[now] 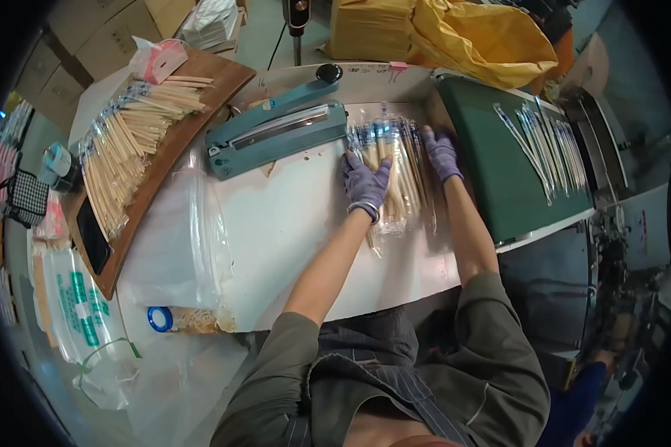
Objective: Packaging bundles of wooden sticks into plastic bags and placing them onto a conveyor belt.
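Wrapped sticks (399,167) bunched, left hand (364,183) spread on them, right hand (443,156) spread alongside

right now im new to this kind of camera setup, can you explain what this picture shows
No robot, only human hands. A head-worn fisheye camera looks down. The purple-gloved left hand rests on a bundle of pale sticks in clear plastic; the purple-gloved right hand is at its right side. How firmly either grip holds is unclear. The bundle lies on a white tabletop beside a teal lever device. More sticks cover a brown wooden board, left; slim pale packets lie on a green surface, right.
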`<move>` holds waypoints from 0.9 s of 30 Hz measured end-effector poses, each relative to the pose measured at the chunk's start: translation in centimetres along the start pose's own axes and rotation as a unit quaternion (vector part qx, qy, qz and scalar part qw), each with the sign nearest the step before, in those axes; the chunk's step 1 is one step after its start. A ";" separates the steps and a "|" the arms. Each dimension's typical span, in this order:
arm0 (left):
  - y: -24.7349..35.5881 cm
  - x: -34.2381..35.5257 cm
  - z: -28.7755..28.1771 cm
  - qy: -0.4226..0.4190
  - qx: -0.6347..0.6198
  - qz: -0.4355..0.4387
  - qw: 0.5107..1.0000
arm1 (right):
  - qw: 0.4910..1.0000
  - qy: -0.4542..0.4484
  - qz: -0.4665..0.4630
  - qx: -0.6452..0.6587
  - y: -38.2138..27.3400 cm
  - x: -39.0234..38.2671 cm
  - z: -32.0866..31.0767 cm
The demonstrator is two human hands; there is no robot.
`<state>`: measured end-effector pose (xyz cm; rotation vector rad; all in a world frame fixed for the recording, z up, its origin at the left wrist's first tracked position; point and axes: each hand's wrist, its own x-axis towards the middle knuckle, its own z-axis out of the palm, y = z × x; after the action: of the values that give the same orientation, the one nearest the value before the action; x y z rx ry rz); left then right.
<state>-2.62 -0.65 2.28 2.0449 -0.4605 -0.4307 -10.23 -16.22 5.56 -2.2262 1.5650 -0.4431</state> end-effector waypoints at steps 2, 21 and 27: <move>0.4 1.3 -0.5 -0.027 -0.025 -0.045 0.998 | 0.990 -0.090 0.017 0.111 -1.6 -0.8 1.5; -2.8 -17.6 -18.1 -0.194 -0.197 0.153 0.949 | 0.694 -0.375 -0.040 0.613 -5.2 -28.0 -6.2; 2.1 -12.5 -20.6 -0.324 -0.413 0.203 0.827 | 0.686 -0.325 -0.297 0.579 -8.9 -23.4 -8.9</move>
<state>-3.93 19.62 15.31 0.8842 -0.9036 -0.8801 -14.75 7.48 16.75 -1.4357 -0.0145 -0.5076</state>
